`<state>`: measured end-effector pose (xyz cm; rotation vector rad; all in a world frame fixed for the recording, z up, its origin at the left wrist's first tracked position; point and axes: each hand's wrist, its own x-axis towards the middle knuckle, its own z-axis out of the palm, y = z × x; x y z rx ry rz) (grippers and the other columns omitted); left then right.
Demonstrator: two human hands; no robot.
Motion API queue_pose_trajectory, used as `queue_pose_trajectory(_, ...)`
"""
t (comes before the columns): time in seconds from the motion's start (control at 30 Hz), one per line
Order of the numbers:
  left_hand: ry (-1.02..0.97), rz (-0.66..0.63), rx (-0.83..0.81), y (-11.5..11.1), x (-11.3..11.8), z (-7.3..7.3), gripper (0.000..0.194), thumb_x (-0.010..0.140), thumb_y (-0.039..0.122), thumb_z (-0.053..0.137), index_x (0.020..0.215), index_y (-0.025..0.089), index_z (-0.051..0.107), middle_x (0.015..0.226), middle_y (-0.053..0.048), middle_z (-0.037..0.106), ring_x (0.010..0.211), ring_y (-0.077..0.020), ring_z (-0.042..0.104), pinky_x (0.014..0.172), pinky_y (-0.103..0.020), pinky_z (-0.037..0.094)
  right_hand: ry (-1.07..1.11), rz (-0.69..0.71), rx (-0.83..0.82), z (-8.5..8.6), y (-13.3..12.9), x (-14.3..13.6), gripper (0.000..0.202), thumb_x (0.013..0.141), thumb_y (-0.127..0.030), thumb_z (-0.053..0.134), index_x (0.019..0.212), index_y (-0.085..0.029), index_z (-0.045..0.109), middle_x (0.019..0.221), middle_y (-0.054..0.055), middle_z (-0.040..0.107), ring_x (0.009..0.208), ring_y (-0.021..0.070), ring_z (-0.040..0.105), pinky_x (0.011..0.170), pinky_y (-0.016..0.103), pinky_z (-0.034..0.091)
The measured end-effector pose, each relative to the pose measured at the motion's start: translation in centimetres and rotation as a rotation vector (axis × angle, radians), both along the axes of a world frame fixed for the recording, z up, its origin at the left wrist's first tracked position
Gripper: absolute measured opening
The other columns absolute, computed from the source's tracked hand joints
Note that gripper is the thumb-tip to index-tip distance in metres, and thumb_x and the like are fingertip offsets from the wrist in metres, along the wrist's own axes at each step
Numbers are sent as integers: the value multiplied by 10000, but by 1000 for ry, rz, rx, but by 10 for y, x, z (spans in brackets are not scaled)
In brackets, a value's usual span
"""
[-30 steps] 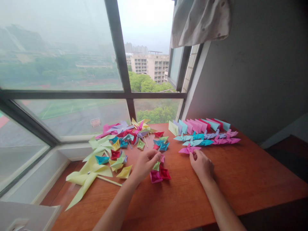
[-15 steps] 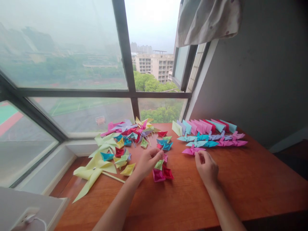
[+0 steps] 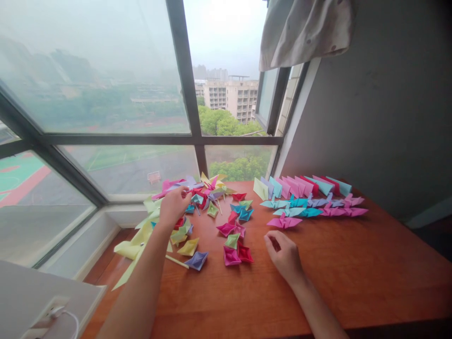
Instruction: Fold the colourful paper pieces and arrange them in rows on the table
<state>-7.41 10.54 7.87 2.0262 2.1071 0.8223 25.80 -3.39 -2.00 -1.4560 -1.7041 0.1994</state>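
My left hand (image 3: 174, 205) reaches over the far left group, its thumb and fingers pinched together beside the paper pinwheels and small boats. Whether it holds anything is hidden. Below its fingertips lies a blue paper boat (image 3: 189, 208). My right hand (image 3: 285, 254) hovers above the table with curled fingers and nothing visible in them. Just beyond it rests a pink paper crane (image 3: 283, 221). Between the hands sit folded boats, among them a magenta one (image 3: 232, 255), a red one (image 3: 245, 253) and a light green one (image 3: 232, 241). A purple boat (image 3: 197, 260) lies near my left forearm.
Rows of paper cranes (image 3: 299, 201) and a line of standing folded papers (image 3: 298, 187) occupy the table's far right. A large yellow-green pinwheel (image 3: 132, 247) lies partly behind my left arm. Windows (image 3: 116, 70) border the far side, and a grey wall (image 3: 381, 103) the right.
My left hand has moved away and leftward from the middle boats, uncovering a magenta boat; the purple boat now shows too. My right hand has drawn back from the pink crane, nearer and leftward.
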Motion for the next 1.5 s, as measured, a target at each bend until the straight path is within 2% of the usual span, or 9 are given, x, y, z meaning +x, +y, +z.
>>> queue_pose_trajectory(0.1, 102, 55, -72, 17, -12, -2, 324, 817, 377, 573, 1016, 152, 693, 927, -124, 750, 860, -284, 676, 670, -287, 448, 9, 10, -15, -2, 1, 3, 236, 942, -320, 464, 826, -201, 631, 738, 26, 659, 638, 148, 607, 632, 234, 455)
queue_pose_trajectory(0.27, 203, 70, -135, 29, -13, -8, 304, 829, 422, 550, 771, 167, 706, 819, -130, 744, 778, -281, 674, 630, -285, 432, 38, 32, -37, -3, 2, 3, 208, 935, -308, 480, 829, -201, 624, 736, 16, 649, 637, 141, 601, 634, 235, 448)
queue_pose_trajectory(0.47, 246, 91, -105, 25, -7, -9, 266, 827, 356, 533, 751, 177, 715, 814, -125, 746, 777, -270, 678, 605, -272, 420, 35, 36, -40, -3, 1, 3, 199, 931, -291, 482, 831, -202, 628, 734, 18, 656, 634, 144, 604, 631, 234, 447)
queue_pose_trajectory(0.63, 206, 129, 24, 10, -1, -1, 303, 865, 384, 499, 897, 187, 727, 867, -110, 758, 810, -279, 686, 617, -284, 426, 52, 47, -18, -6, 2, 4, 177, 923, -287, 500, 840, -201, 631, 742, 23, 662, 639, 151, 610, 630, 241, 453)
queue_pose_trajectory(0.83, 106, 64, 190, -21, 14, 11, 282, 913, 384, 495, 959, 208, 711, 865, -42, 763, 809, -205, 696, 705, -254, 448, 80, 55, -18, -6, 2, 4, 158, 927, -284, 510, 846, -205, 621, 738, 21, 646, 631, 154, 596, 617, 255, 448)
queue_pose_trajectory(0.93, -10, -31, 286, -47, 33, 12, 233, 893, 365, 547, 899, 197, 707, 803, -31, 751, 717, -189, 675, 659, -248, 441, 97, 67, -6, -2, 1, 3, 156, 936, -282, 505, 863, -204, 619, 758, 22, 637, 634, 151, 584, 612, 258, 446)
queue_pose_trajectory(1.1, -123, -273, 234, -103, 81, 3, 182, 906, 316, 547, 832, 201, 667, 721, -8, 698, 627, -154, 616, 615, -237, 420, 108, 108, 78, 9, -8, -8, 130, 922, -263, 546, 1012, -198, 614, 847, 41, 627, 671, 152, 574, 625, 266, 472)
queue_pose_trajectory(1.27, -181, -472, 94, -153, 116, -14, 160, 910, 250, 542, 784, 198, 626, 716, -15, 657, 677, -156, 608, 604, -227, 403, 170, 159, 170, 14, -33, -27, 295, 891, -248, 606, 1182, -213, 572, 1044, 96, 621, 850, 189, 606, 704, 292, 518)
queue_pose_trajectory(1.5, -346, -552, 13, -177, 124, -25, 187, 939, 268, 515, 808, 192, 626, 738, -25, 651, 671, -159, 587, 623, -246, 432, 330, 95, 92, 11, -49, -34, 112, 921, -219, 545, 880, -209, 648, 837, 51, 645, 787, 182, 605, 713, 282, 484)
